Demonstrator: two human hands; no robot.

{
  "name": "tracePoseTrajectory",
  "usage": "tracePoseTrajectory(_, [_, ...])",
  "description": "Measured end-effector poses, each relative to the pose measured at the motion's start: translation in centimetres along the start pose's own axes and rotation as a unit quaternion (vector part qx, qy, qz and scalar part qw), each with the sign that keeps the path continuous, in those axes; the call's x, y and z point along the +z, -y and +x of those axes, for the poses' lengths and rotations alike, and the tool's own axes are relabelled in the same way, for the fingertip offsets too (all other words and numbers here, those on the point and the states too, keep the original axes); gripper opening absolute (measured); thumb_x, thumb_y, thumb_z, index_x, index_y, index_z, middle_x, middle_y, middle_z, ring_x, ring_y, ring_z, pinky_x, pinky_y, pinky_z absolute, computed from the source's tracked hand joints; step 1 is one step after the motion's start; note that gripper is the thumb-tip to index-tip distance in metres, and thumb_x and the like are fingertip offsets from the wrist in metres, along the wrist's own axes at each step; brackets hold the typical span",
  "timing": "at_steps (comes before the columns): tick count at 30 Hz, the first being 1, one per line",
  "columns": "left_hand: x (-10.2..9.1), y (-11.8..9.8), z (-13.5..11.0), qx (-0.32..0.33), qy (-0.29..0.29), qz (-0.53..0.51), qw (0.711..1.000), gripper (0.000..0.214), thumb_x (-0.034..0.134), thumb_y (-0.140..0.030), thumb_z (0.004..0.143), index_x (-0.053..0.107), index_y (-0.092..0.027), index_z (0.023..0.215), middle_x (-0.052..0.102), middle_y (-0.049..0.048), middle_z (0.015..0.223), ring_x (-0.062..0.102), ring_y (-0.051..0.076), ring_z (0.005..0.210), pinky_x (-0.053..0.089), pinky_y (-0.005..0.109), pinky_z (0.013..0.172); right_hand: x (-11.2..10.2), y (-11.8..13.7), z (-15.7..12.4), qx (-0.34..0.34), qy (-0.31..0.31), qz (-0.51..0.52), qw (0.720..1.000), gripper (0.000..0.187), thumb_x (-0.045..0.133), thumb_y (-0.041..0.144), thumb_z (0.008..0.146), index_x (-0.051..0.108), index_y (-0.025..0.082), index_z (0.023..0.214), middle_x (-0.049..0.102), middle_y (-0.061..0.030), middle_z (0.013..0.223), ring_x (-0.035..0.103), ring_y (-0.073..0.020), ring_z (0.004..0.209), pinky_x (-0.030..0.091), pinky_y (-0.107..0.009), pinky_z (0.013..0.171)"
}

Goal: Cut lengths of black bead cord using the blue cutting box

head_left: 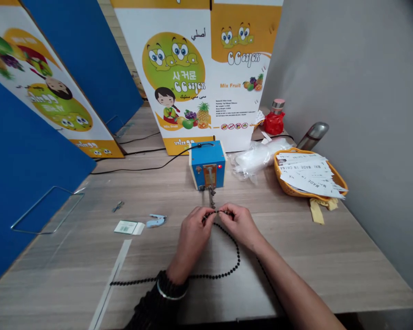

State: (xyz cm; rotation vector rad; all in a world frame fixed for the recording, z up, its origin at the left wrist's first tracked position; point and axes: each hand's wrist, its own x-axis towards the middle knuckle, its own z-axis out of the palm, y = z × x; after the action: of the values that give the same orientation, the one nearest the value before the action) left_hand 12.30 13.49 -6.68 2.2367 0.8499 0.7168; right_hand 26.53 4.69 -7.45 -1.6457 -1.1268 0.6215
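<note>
Black knit sleeve (160, 305) covers the left forearm, with a pale bangle (172, 293) over the cuff; right forearm (296, 293) is bare. Left hand (192, 243) and right hand (239, 227) are both nearly closed, fingertips pinching a black bead strand (206, 276) close together, while the rest loops down onto the wooden tabletop (330, 256). Short gap between the pinches and steady, even tension suit this hold, so beads don't slide or twist. Blue box (207, 165) with a red light sits just ahead of the hands; a metal fitting (212, 195) on its front reaches toward the strand, contact unclear. Left of the blue box: pale blue plastic clip (156, 221), white barcode card (128, 227). Right of it: clear plastic bags (258, 158), orange basket (289, 179) holding MADE IN CHINA slips (306, 176). Behind it: printed candy carton (192, 68).
</note>
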Motion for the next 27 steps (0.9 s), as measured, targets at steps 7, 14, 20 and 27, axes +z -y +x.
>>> tracePoseTrajectory(7, [0.4, 1.4, 1.7, -0.024, -0.014, 0.023, 0.999, 0.009, 0.055, -0.018, 0.089, 0.064, -0.018, 0.091, 0.066, 0.0046, 0.089, 0.062, 0.021, 0.083, 0.046, 0.031, 0.077, 0.8, -1.0, 2.0, 0.006, -0.015, -0.062, 0.998, 0.015, 0.056, 0.022, 0.089, 0.069, 0.016, 0.086, 0.065, -0.0006, 0.075, 0.056, -0.0145, 0.068, 0.039, -0.022, 0.065])
tracePoseTrajectory(14, [0.7, 1.9, 2.5, -0.037, -0.022, 0.034, 0.999, 0.009, 0.055, -0.019, 0.089, 0.063, -0.017, 0.089, 0.065, 0.0048, 0.086, 0.061, 0.02, 0.081, 0.044, 0.03, 0.074, 1.6, -1.0, 2.9, 0.026, -0.025, -0.093, 0.995, 0.014, 0.057, 0.02, 0.09, 0.07, 0.017, 0.085, 0.068, -0.0017, 0.079, 0.059, -0.0157, 0.072, 0.04, -0.023, 0.068])
tracePoseTrajectory(20, [1.4, 3.3, 3.1, -0.063, -0.026, 0.068, 0.995, 0.012, 0.053, -0.018, 0.09, 0.064, -0.016, 0.086, 0.065, 0.0065, 0.086, 0.06, 0.021, 0.081, 0.045, 0.03, 0.075, 1.4, -2.2, 3.3, 0.049, -0.021, -0.15, 0.987, 0.016, 0.057, 0.018, 0.091, 0.072, 0.017, 0.088, 0.07, -0.0031, 0.085, 0.062, -0.0169, 0.078, 0.041, -0.023, 0.072])
tracePoseTrajectory(27, [-4.0, -3.3, -2.1, -0.068, 0.15, -0.181, 0.969, 0.013, 0.057, -0.021, 0.09, 0.069, -0.019, 0.095, 0.07, 0.0032, 0.089, 0.064, 0.018, 0.082, 0.048, 0.026, 0.077, -2.2, -0.1, -0.9, 0.016, -0.046, -0.352, 0.935, 0.027, 0.051, 0.035, 0.1, 0.072, 0.018, 0.101, 0.066, -0.0092, 0.102, 0.062, -0.0199, 0.085, 0.038, -0.027, 0.07])
